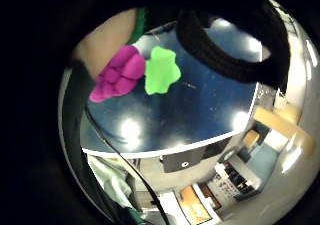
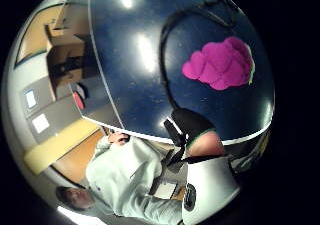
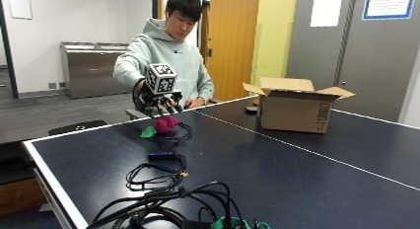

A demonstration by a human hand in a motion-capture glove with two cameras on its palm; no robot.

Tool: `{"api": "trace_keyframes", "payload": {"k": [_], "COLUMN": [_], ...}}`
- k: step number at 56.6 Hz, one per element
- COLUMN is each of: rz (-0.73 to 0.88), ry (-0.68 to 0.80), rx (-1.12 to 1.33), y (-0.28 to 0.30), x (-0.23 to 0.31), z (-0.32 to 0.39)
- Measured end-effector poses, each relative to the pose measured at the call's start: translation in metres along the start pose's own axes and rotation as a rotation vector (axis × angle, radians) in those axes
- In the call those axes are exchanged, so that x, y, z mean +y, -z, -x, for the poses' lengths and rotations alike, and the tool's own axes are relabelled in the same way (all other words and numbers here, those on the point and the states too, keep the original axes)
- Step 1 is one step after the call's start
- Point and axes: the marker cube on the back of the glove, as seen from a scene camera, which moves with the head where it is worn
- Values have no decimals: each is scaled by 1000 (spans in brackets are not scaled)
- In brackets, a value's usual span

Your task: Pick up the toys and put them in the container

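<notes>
Gloved right hand [image 3: 159, 101] hovers, fingers relaxed, gripping nothing | purple toy [image 3: 164, 124] directly below on table [image 3: 275, 170], green leaf [image 3: 148, 133] at its 8 o'clock | descend straight, wrap the body | cardboard box [image 3: 295, 110] at 3 o'clock.

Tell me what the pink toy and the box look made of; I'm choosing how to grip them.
The pink toy looks like soft matte foam or rubber: lumpy rounded lobes, no shine, with a flat green piece beside it. The material stays uncertain. The box looks like plain brown cardboard: dull surface, folded flaps standing open. The right hand hovers above the toy.
</notes>
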Motion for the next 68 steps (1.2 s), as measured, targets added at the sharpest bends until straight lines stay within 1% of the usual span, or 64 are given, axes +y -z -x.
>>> {"api": "trace_keyframes", "payload": {"k": [4, 11, 17, 21, 30, 36, 41, 46, 52, 57, 61, 65, 68], "rz": [49, 90, 79, 74, 126, 195, 280, 303, 273, 171, 78, 12, -75], "ry": [-27, -52, -55, -52, -38, -28, -26, 13, 79, 143, 236, 327, 368], "rx": [23, 81, 100, 107, 114, 109, 77, 43, 0, -16, 44, 22, 33], "y": [-16, -32, -42, -42, -42, -44, -34, -30, 17, 85, 116, 149, 174], "x": [-7, -16, -13, -16, -18, -10, -9, 6, 4, -18, 16, 51, 59], "z": [-4, -7, -2, -2, 1, 9, 12, 32, 48, 59, 112, 177, 213]}}
